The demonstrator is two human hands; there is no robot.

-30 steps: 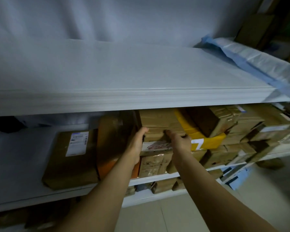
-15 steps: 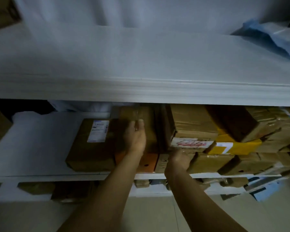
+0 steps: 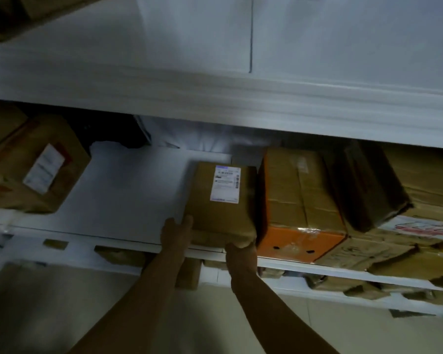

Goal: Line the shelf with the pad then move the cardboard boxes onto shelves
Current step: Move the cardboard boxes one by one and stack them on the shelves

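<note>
— The box?
— Centre frame: brown cardboard box with a white label (image 3: 220,200) flat on the white padded shelf (image 3: 125,195), long axis front to back, label rearward.
— The grip?
— Left hand (image 3: 176,233) straight-fingered at the near-left corner; right hand (image 3: 241,254) curled under the near-right.

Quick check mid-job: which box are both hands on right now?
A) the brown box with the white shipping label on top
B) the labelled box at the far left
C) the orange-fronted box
A: the left hand touches the front left corner of the labelled brown box, and the right hand meets its front right corner, beside the orange-fronted box.
</note>
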